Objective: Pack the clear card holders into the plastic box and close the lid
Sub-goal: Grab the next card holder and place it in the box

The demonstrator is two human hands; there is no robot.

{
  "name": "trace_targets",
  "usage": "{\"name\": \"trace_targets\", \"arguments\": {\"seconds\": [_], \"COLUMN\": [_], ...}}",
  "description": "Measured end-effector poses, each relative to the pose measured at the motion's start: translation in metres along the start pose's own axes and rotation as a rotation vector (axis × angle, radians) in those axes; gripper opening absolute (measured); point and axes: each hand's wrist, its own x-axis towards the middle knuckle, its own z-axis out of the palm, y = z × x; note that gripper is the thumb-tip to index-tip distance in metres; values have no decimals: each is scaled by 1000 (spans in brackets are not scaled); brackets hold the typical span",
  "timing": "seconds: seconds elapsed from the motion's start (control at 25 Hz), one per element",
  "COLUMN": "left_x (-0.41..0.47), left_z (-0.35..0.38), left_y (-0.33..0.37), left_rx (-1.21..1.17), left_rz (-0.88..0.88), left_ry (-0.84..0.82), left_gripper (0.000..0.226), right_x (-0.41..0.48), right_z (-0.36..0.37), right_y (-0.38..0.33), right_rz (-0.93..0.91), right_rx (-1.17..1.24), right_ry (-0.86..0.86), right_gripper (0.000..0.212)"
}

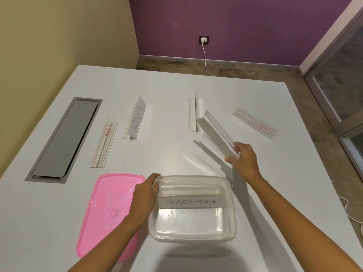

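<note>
A clear plastic box (231,218) stands open near the table's front, with one card holder marked SUPERMAN (191,202) inside it. My left hand (146,190) grips the box's far left corner. My right hand (244,157) holds a blurred clear card holder (215,135) by its near end, lifted above the table behind the box. The pink lid (104,211) lies flat to the left of the box. Several more clear card holders rest on the table: one at the left (104,143), one with a handwritten card (135,119), one in the middle (192,114), one at the right (255,122).
A grey recessed cable hatch (64,139) is set into the white table (167,85) at the left. Beyond the far edge, a white cable (205,57) runs from a wall socket to the floor. More white cable lies on the floor at the right.
</note>
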Motion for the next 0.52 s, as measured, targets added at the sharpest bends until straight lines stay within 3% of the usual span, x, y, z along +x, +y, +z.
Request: {"name": "trace_targets", "arguments": {"seconds": [0.16,0.28,0.36,0.52], "left_x": [1,2,0,-5], "left_z": [-4,-10,-14,-13], "left_y": [-2,-9,-10,-7], "left_rx": [-100,-334,-460,-454], "left_rz": [-90,-307,-388,-363], "left_ry": [-56,-149,-190,-194], "left_gripper": [29,59,53,45], "right_x": [-56,-85,-97,-111], "right_z": [-13,-13,-6,16], "right_y": [-25,-27,-20,-5], "right_rz": [-232,-368,-452,-527], "right_rx": [66,-31,-191,-486], "right_ry": [-79,-293,-381,-391], "right_gripper": [59,58,57,57]}}
